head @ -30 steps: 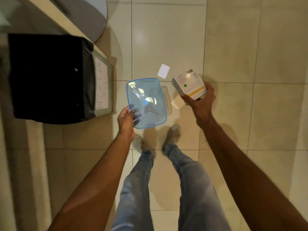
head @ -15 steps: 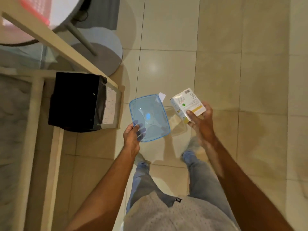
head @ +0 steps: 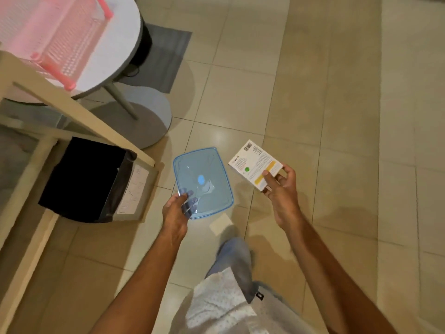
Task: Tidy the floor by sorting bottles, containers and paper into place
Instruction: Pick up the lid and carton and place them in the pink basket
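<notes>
My left hand (head: 177,210) grips the near corner of a clear blue plastic container lid (head: 204,178), held flat above the tiled floor. To its right, my right hand (head: 281,189) holds a small white cardboard box (head: 254,162) with a yellow stripe and a barcode, thumb on its top face. A pale slip of paper (head: 219,223) lies on the floor just below the lid, near my foot.
A bin lined with a black bag (head: 84,179) stands at left under a beige wooden frame (head: 79,112). Beyond it is a round grey table (head: 115,44) with a pink basket (head: 55,32) on top. A pale rug (head: 414,116) runs along the right.
The view has lifted and moved forward, bringing the round table and pink basket into sight. Both hands keep their objects; the paper on the floor now lies nearer my feet.
</notes>
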